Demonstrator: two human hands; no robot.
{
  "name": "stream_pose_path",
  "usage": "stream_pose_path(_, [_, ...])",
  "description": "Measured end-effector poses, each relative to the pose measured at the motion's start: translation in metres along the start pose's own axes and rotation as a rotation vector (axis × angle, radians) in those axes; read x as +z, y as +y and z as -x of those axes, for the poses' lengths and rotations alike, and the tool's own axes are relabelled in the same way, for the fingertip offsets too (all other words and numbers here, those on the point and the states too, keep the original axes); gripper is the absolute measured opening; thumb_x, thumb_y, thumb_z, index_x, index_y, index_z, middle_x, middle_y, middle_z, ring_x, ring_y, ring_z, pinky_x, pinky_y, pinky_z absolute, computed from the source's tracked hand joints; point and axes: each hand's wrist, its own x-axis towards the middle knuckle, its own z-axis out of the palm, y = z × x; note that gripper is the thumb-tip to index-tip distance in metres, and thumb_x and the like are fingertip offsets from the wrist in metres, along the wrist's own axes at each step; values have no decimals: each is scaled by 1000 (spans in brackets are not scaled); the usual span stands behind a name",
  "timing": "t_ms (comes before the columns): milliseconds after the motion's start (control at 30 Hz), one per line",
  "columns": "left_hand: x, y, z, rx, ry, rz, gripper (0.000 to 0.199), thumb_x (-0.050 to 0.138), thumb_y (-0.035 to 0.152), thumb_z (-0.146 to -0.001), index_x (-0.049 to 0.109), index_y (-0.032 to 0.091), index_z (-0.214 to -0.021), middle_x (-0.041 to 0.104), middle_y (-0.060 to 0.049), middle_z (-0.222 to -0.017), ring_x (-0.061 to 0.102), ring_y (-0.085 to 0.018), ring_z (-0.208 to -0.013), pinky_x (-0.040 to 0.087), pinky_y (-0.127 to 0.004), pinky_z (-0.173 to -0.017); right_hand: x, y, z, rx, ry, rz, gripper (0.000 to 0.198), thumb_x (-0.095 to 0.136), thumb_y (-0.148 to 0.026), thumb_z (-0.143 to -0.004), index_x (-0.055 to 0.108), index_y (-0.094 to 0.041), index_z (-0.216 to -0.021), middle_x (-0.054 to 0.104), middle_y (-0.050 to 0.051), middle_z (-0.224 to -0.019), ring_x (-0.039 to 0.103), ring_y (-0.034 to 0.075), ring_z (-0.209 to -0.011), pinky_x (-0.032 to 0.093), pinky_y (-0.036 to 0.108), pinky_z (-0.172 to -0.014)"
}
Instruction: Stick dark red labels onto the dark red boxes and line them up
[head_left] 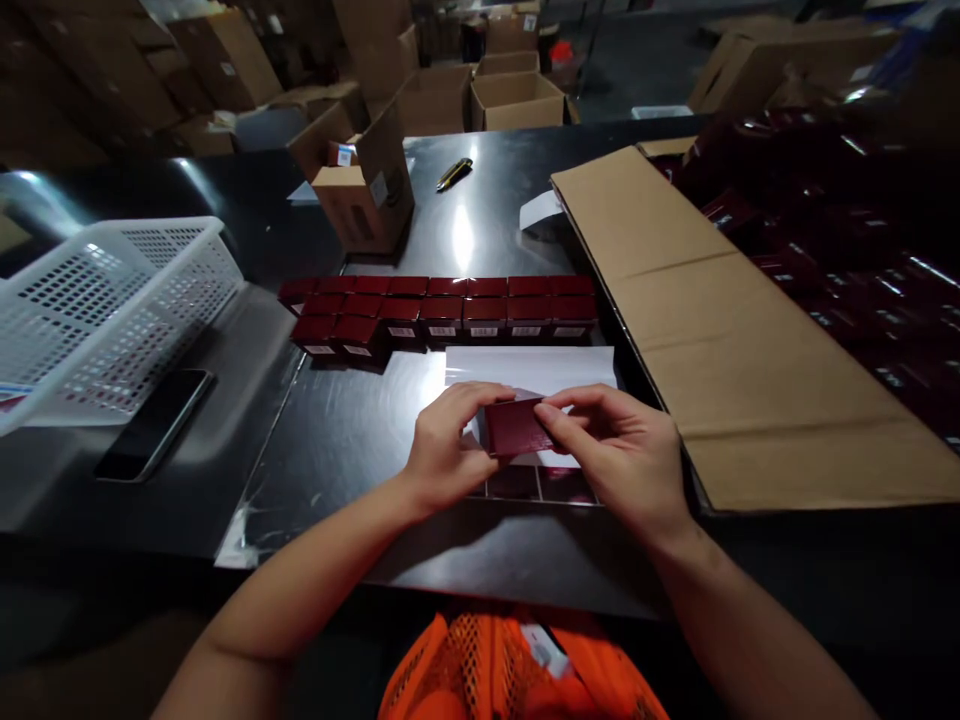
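My left hand (pixel 442 450) and right hand (pixel 615 450) pinch one small dark-red glossy carton (pixel 514 428) between closed fingertips — over the white paper sheet (pixel 532 368), probably clear of it. At twelve o'clock — rows of matching red cartons (pixel 450 305).

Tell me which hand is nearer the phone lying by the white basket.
Left. The left hand grips the left end of the dark red box, on the side toward the phone. The right hand grips the box's other end, farther from the phone.
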Motion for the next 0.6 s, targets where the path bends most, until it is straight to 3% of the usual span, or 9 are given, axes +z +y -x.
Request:
stream_pose_path(233, [1,0,0,9,15,-6,43,79,17,-72,63,21,-112,73,-7,-105,70,-20,-97,59,-35,-85,1,2,2,-78,15,32,12,76,-33,-84,75,-21,-85,71,-1,-73,63,10,-59,49,20,-58])
stream_pose_path(600, [1,1,0,1,12,19,43,80,24,-75,63,22,-114,73,-6,-106,70,-20,-98,58,-35,-86,2,5,4,-69,14,42,11,75,-34,-85,75,-22,-87,72,-1,-77,64,11,-61,49,21,-56])
